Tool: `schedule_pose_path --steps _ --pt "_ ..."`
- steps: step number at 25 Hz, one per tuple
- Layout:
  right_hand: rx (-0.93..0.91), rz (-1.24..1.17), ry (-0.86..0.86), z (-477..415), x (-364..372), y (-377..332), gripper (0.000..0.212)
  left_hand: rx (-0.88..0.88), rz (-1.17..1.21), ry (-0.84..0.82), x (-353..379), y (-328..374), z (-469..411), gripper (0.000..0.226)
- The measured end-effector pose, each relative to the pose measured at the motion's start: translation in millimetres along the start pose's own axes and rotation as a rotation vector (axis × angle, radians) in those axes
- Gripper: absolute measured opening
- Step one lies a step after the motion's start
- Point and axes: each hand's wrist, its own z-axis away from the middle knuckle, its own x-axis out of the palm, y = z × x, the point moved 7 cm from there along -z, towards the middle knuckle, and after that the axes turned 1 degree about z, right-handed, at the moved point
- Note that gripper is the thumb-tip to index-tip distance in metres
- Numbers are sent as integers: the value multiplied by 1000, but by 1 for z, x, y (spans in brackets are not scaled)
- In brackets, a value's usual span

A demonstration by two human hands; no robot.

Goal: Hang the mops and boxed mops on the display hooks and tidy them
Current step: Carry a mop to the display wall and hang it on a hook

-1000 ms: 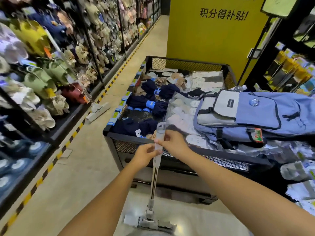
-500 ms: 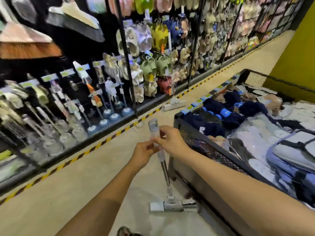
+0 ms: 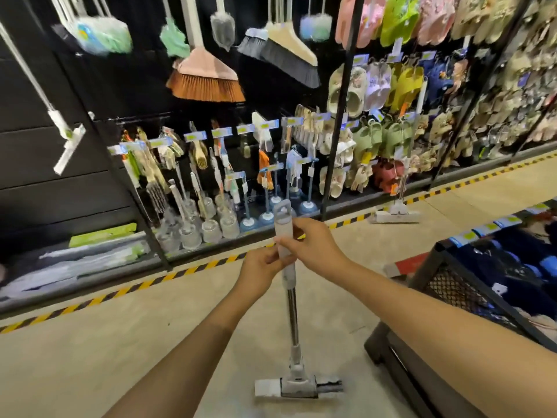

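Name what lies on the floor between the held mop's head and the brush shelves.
In the head view: bare floor, crossed by a yellow-black striped line.

A white mop (image 3: 291, 312) with a loop-topped plastic grip and metal shaft stands nearly upright, flat head on the floor (image 3: 120, 357), gripped near its top by the left hand (image 3: 259, 273) and right hand (image 3: 313, 245), while a second mop (image 3: 396, 215) stands by the slipper rack (image 3: 391, 116) and a third mop (image 3: 67, 143) hangs tilted far left.

A white metal-poled flat mop (image 3: 290, 300) is stood on the pale floor (image 3: 120, 342). A black display rack (image 3: 45, 191) is set behind it, and a black wire-mesh bin (image 3: 446, 285) to its right.
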Motion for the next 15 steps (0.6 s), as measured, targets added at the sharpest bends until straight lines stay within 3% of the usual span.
schedule_pose_path --steps 3,8,13,15 --pt "-36 -45 -59 -45 70 -44 21 -16 -18 35 -87 -16 -5 23" --pt "-152 -123 -143 -107 174 -133 16 -49 -33 213 -233 -35 -3 12" --pt "-260 -206 -202 -172 261 -222 12 -42 -184 406 -363 -28 -6 22" --pt "-320 -251 -228 -203 290 -262 11 -32 -240 492 -421 -26 -15 17"
